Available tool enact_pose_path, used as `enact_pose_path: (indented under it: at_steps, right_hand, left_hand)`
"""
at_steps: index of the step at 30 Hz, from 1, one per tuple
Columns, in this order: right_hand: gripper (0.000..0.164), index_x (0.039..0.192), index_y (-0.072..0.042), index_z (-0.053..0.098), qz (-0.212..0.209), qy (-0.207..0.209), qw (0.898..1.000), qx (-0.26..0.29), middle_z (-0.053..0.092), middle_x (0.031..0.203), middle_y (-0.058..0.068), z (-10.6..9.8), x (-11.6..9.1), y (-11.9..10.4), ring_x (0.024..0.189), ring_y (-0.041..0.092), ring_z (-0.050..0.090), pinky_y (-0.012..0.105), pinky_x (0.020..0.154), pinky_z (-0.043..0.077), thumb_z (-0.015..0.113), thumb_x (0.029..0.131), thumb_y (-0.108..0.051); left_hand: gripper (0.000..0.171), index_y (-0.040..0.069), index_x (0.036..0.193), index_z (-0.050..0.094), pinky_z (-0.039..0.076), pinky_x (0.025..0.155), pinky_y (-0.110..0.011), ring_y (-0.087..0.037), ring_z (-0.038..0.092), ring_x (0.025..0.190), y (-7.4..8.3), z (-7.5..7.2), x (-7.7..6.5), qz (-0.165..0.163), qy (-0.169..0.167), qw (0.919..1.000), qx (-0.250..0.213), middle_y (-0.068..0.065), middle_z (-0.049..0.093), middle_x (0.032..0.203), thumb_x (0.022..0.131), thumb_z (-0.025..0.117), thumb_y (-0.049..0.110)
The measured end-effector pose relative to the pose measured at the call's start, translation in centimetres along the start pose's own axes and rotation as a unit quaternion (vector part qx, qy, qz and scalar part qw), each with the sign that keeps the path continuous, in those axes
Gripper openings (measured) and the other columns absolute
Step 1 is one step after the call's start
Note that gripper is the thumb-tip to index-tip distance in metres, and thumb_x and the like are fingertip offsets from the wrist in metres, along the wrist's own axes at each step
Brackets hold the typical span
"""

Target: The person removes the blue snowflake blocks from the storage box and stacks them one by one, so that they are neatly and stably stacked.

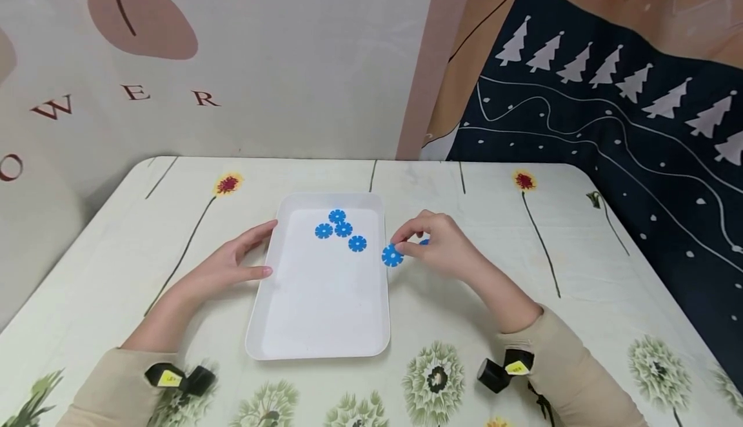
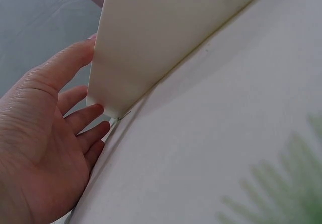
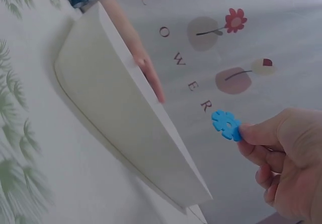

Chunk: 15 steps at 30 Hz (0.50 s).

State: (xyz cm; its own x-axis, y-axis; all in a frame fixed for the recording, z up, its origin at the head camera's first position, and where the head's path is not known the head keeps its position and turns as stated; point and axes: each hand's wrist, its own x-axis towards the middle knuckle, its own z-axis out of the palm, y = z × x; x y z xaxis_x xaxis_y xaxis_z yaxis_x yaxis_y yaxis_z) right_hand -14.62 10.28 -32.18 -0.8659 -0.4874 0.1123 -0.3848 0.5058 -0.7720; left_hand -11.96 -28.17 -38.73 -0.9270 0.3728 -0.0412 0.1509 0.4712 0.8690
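Observation:
A white rectangular tray (image 1: 325, 311) lies on the table, with several blue notched plastic discs (image 1: 357, 243) in its far half. My left hand (image 1: 229, 262) is at the tray's left side, its fingers extended and fingertips against the outer wall (image 2: 136, 48). Beyond the tray's right edge, my right hand (image 1: 441, 243) pinches another blue notched disc (image 3: 227, 125) between thumb and forefinger. That disc overlaps the tray's right rim in the head view and shows a small centre hole. A further bit of blue (image 1: 425, 242) peeks out behind the right hand, mostly hidden.
A pale tablecloth (image 1: 482, 356) printed with flowers covers the table. Behind it hang a light cloth with letters (image 1: 290, 59) and a dark cloth with white trees (image 1: 580, 111). Black wrist devices (image 1: 180, 378) sit on both beige sleeves.

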Motion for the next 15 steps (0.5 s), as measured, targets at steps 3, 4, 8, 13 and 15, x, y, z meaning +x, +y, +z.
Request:
enact_pose_path:
  at_steps: [3, 4, 8, 13, 15]
  right_hand:
    - [0.006, 0.089, -0.011, 0.076, 0.02, 0.022, 1.0, -0.001, 0.065, 0.084, -0.004, -0.8, -0.3, 0.4, 0.085, 0.028, 0.051, 0.037, 0.071, 0.041, 0.073, 0.085, -0.007]
    - [0.006, 0.089, -0.01, 0.076, 0.024, 0.029, 0.999, -0.001, 0.066, 0.084, -0.003, -1.0, -0.4, 0.5, 0.085, 0.028, 0.051, 0.037, 0.071, 0.041, 0.073, 0.085, -0.007]
    - [0.006, 0.09, -0.009, 0.076, 0.052, 0.047, 0.998, 0.006, 0.067, 0.087, 0.0, -2.0, -0.6, 1.3, 0.087, 0.026, 0.051, 0.038, 0.076, 0.039, 0.072, 0.086, -0.007]
    - [0.008, 0.093, -0.007, 0.075, 0.081, 0.061, 0.995, 0.007, 0.068, 0.091, 0.003, -3.0, -0.8, 2.5, 0.089, 0.025, 0.048, 0.037, 0.077, 0.038, 0.069, 0.088, -0.007]
    - [0.008, 0.093, -0.007, 0.075, 0.088, 0.064, 0.994, 0.009, 0.068, 0.092, 0.004, -3.2, -0.9, 3.0, 0.087, 0.024, 0.047, 0.037, 0.075, 0.037, 0.069, 0.089, -0.008]
  left_hand:
    - [0.081, 0.007, 0.151, 0.027, 0.026, 0.097, -0.008, -0.038, 0.022, 0.139, 0.0, 0.0, 0.0, 0.002, 0.0, 1.0, -0.007, -0.015, 0.027, 0.153, 0.085, 0.074, 0.014]
    - [0.081, 0.007, 0.151, 0.027, 0.026, 0.096, -0.007, -0.038, 0.022, 0.139, 0.0, 0.0, 0.0, 0.003, 0.0, 1.0, -0.009, -0.015, 0.027, 0.153, 0.085, 0.074, 0.013]
    - [0.081, 0.007, 0.151, 0.027, 0.026, 0.095, -0.006, -0.038, 0.022, 0.139, 0.0, 0.0, 0.0, 0.005, 0.0, 0.9999, -0.013, -0.015, 0.028, 0.153, 0.085, 0.074, 0.013]
    - [0.08, 0.007, 0.151, 0.027, 0.027, 0.096, -0.006, -0.038, 0.022, 0.139, -0.1, 0.0, 0.0, 0.007, -0.002, 0.9998, -0.018, -0.014, 0.027, 0.153, 0.085, 0.073, 0.012]
    - [0.081, 0.007, 0.151, 0.027, 0.027, 0.095, -0.006, -0.038, 0.022, 0.139, -0.1, 0.0, 0.0, 0.006, -0.002, 0.9998, -0.017, -0.014, 0.027, 0.153, 0.085, 0.073, 0.013]
